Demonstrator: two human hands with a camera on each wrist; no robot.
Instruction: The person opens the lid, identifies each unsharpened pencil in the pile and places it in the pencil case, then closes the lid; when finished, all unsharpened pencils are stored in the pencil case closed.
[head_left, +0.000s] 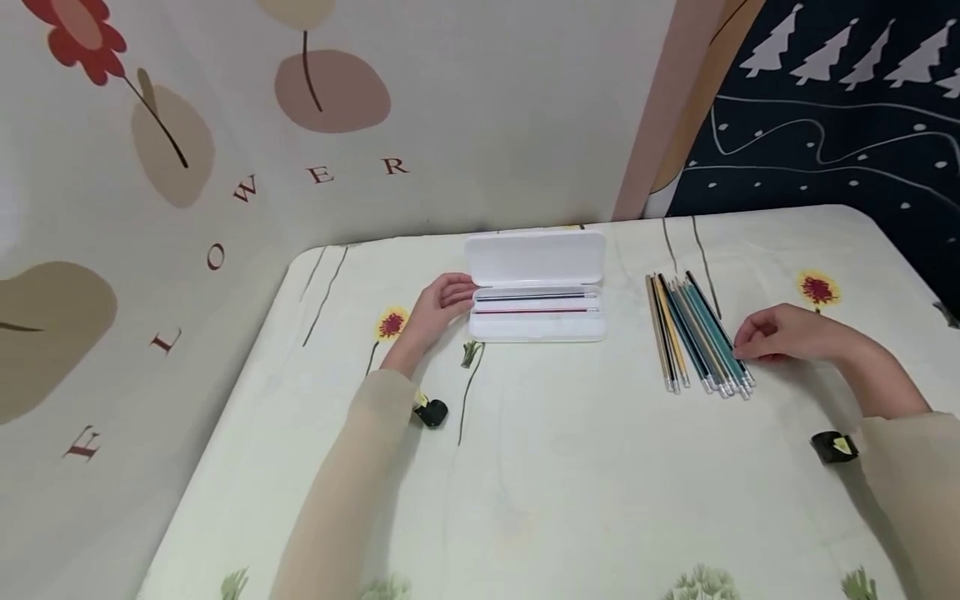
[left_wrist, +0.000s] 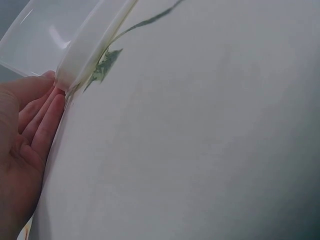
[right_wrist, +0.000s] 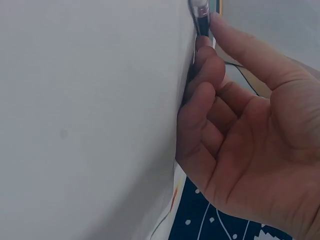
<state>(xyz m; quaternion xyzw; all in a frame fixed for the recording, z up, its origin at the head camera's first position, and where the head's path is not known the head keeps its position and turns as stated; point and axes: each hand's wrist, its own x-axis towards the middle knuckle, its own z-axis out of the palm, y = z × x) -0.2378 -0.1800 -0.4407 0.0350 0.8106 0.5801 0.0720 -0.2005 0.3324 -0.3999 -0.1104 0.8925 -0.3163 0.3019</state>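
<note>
A white plastic pencil case (head_left: 537, 327) lies at the back of the table with its lid (head_left: 536, 258) raised. Inside it are a dark pencil (head_left: 534, 297) and a red pencil (head_left: 536, 312), lying lengthwise. At the case's left end, my left hand (head_left: 442, 307) holds the corner between thumb and fingers; the left wrist view shows the thumb (left_wrist: 37, 86) at the case edge. To the right is a loose row of pencils (head_left: 693, 329), mostly teal, black and natural wood, with erasers towards me. My right hand (head_left: 787, 333) pinches a dark pencil (right_wrist: 202, 24) near its eraser end, at the row's right edge.
A pale cloth printed with flowers (head_left: 517, 467) covers the table. Black straps (head_left: 431, 412) hang at both wrists. Behind the table stand a light printed curtain (head_left: 487, 117) and a dark cloth with white trees (head_left: 832, 142).
</note>
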